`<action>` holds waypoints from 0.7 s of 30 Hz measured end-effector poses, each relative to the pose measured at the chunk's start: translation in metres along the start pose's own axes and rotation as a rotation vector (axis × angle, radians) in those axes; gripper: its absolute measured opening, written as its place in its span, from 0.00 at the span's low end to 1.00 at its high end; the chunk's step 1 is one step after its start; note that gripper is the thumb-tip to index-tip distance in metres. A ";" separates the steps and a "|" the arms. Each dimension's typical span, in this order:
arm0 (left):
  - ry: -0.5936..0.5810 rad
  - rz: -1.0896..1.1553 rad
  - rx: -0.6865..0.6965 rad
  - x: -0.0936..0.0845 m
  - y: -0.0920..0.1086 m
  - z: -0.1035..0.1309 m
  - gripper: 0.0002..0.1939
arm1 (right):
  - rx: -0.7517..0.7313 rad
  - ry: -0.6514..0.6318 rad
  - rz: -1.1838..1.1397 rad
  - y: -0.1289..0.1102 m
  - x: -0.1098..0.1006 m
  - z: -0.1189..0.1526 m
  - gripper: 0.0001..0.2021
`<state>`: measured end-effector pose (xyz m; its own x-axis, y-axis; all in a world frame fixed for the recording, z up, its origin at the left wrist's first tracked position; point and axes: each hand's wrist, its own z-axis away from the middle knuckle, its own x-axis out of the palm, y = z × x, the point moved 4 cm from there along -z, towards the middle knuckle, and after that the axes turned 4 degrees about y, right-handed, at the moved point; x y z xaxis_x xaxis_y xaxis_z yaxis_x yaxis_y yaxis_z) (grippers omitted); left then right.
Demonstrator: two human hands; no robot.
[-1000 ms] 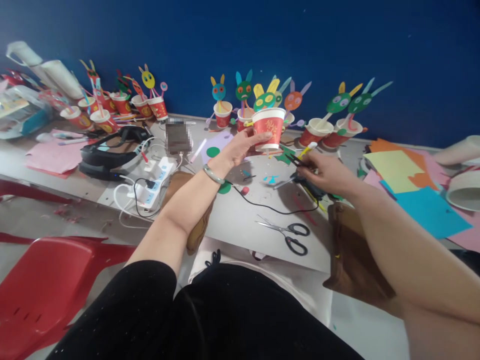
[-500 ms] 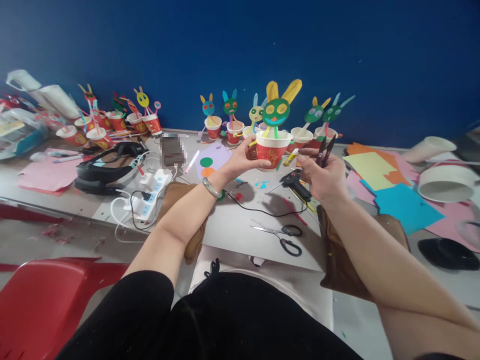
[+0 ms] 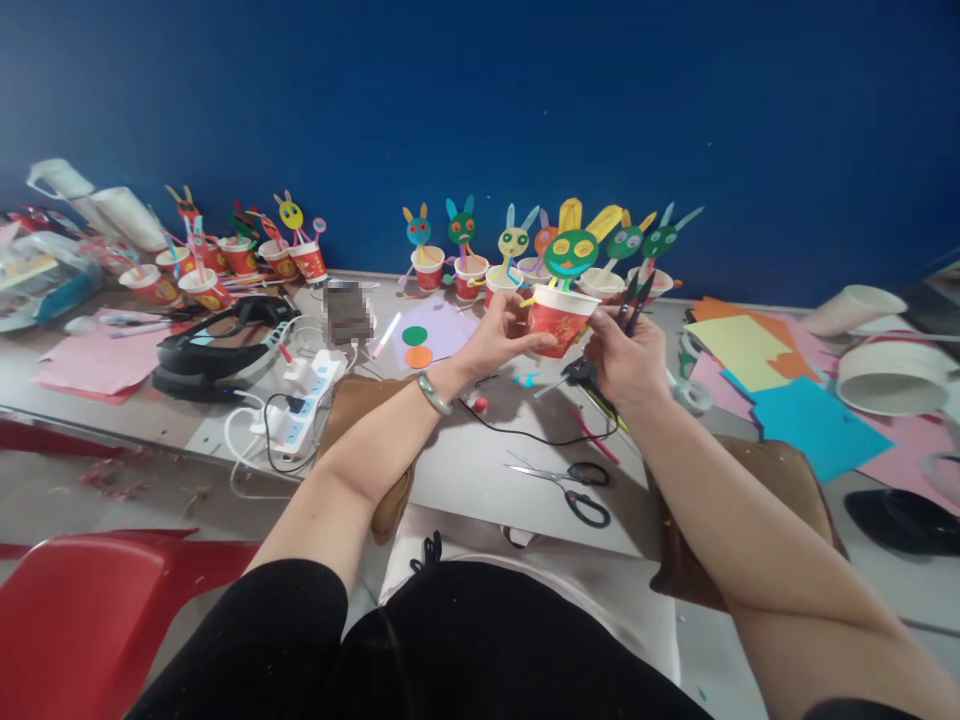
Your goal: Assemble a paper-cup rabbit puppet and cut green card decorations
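My left hand [image 3: 491, 345] is closed around a red paper cup [image 3: 556, 325] with a white rim, held up over the table. From the cup rises a rabbit figure [image 3: 572, 252] with a green face and yellow ears. My right hand [image 3: 630, 365] is at the cup's right side, its fingertips at the wall. A pair of dark, slender pointed tools [image 3: 636, 298] sticks up from its grip; their exact kind is unclear. A small yellow piece [image 3: 578, 347] shows at its fingertips, partly hidden. Below lies a black glue gun [image 3: 579, 373], partly covered by that hand.
Scissors [image 3: 559, 478] lie at the table's front. Several similar rabbit cups [image 3: 428, 272] stand along the blue wall. Left are a power strip [image 3: 309, 395] and a black headset [image 3: 217, 350]; right, coloured paper [image 3: 817, 420] and a tape roll [image 3: 697, 397]. The glue gun's cord [image 3: 517, 438] crosses the table.
The cup with its rabbit has moved slightly right and down in view. My right hand has brought the small yellow piece left, against the cup's side.
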<state>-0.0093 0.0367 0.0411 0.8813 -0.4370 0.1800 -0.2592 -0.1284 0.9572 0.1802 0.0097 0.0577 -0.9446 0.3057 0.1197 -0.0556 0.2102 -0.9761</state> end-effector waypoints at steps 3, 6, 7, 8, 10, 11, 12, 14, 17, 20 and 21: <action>0.097 -0.033 0.035 0.000 0.010 0.003 0.27 | -0.021 -0.036 0.054 -0.003 0.005 0.004 0.30; 0.193 -0.061 0.047 0.000 0.020 0.007 0.18 | -0.046 -0.029 0.096 -0.005 0.009 0.008 0.30; 0.221 -0.061 0.055 0.000 0.023 0.008 0.17 | -0.053 -0.028 0.105 -0.006 0.010 0.009 0.30; 0.249 -0.058 0.064 0.000 0.026 0.009 0.16 | -0.057 -0.032 0.113 -0.006 0.011 0.010 0.30; 0.297 -0.045 0.076 0.000 0.030 0.011 0.16 | -0.064 -0.045 0.124 -0.008 0.014 0.013 0.30; 0.316 -0.036 0.077 0.000 0.031 0.012 0.16 | -0.067 -0.051 0.125 -0.008 0.015 0.013 0.29; 0.333 -0.024 0.076 0.000 0.031 0.013 0.17 | -0.068 -0.055 0.120 -0.009 0.016 0.014 0.29; 0.354 0.012 0.070 -0.001 0.031 0.013 0.19 | -0.063 -0.058 0.092 -0.010 0.017 0.015 0.29; 0.342 0.086 0.084 -0.001 0.029 0.011 0.19 | -0.035 -0.058 0.027 -0.009 0.020 0.015 0.30; 0.316 0.119 0.098 -0.003 0.030 0.010 0.18 | -0.018 -0.080 0.013 -0.009 0.024 0.017 0.30; 0.315 0.111 0.090 -0.003 0.030 0.010 0.18 | -0.012 -0.095 0.018 -0.009 0.025 0.018 0.30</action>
<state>-0.0240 0.0258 0.0670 0.9208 -0.1577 0.3568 -0.3820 -0.1792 0.9066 0.1512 -0.0013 0.0658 -0.9719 0.2200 0.0837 -0.0349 0.2170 -0.9756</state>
